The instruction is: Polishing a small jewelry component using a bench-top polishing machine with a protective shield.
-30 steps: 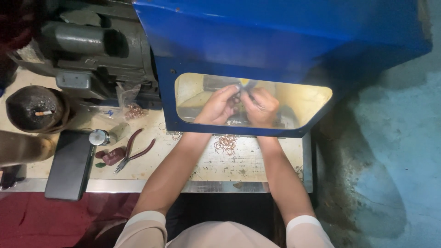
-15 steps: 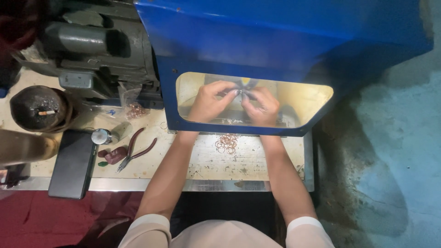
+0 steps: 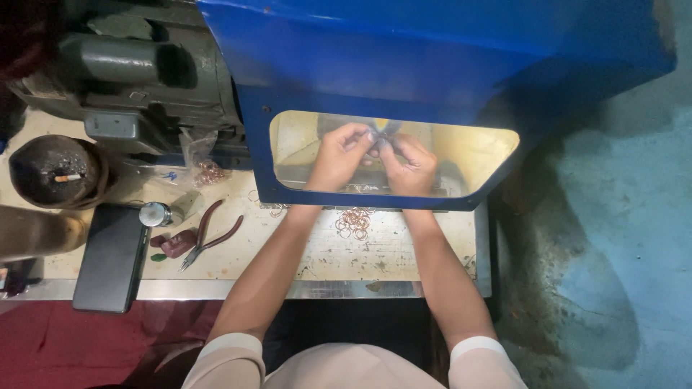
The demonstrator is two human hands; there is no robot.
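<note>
Pinching together behind the blue hood's yellow window at upper centre of the frame, the left hand point(image 3: 337, 156) and right hand point(image 3: 411, 166) close their grip on a small ring point(image 3: 376, 141), likely light, thin, bendable, best held by its rim.

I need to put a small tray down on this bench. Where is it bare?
Bare: the bench top between the copper rings and the right forearm. Crowded: the left end, with pliers, a dark phone and a round dish.
</note>
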